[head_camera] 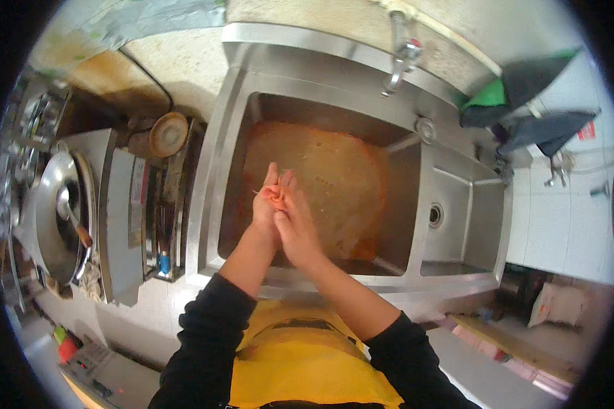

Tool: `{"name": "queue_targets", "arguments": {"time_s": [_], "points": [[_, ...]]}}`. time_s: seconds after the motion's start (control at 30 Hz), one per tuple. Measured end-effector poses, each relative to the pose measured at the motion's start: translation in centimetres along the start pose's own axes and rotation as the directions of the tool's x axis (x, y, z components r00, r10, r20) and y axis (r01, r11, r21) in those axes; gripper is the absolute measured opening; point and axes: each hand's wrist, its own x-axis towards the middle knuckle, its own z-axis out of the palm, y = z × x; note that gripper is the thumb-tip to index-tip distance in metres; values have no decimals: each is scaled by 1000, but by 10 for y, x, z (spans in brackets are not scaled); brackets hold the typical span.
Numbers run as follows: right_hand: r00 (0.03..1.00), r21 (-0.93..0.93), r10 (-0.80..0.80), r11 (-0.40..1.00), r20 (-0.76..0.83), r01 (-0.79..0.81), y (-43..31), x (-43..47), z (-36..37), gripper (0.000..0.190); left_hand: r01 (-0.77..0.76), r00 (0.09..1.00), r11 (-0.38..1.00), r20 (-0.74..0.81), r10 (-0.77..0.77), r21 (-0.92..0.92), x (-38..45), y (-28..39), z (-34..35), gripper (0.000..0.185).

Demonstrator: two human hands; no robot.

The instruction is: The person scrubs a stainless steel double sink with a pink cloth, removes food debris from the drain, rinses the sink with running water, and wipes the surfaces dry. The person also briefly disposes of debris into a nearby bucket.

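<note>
Over the left part of a stainless steel sink basin my two hands press together. Between them is a small crumpled orange-pink piece, soft-looking; its kind I cannot tell. My left hand lies under and beside it, fingers pointing away from me. My right hand presses on it from the right, slightly blurred. Below the hands, murky brownish water with an orange rim fills the basin's bottom; whatever lies under it is hidden.
A chrome faucet stands behind the basin. On the right is a smaller sink basin with a drain. At left sit a wok with a ladle and a round brown-rimmed dish. Dark and green cloths hang at the upper right.
</note>
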Motion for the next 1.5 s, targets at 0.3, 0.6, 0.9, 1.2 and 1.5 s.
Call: {"name": "queue_targets", "arguments": {"time_s": [0.3, 0.6, 0.9, 1.2, 1.5], "points": [[1000, 19, 18, 1000, 19, -19, -15, -9, -21, 58, 121, 971, 989, 195, -136, 86, -24, -10, 14, 49], [992, -94, -121, 989, -47, 116, -21, -14, -22, 57, 67, 990, 993, 115, -78, 96, -21, -10, 18, 50], [985, -116, -174, 978, -3, 173, -3, -12, -29, 55, 34, 975, 985, 212, -70, 169, -20, -13, 17, 65], [979, 30, -11, 1000, 203, 5, 5, 13, -55, 54, 187, 880, 967, 407, -244, 174, -17, -25, 1, 55], [981, 47, 193, 980, 21, -194, 16, 19, -48, 57, 119, 957, 949, 220, -188, 292, -34, -31, 21, 60]]}}
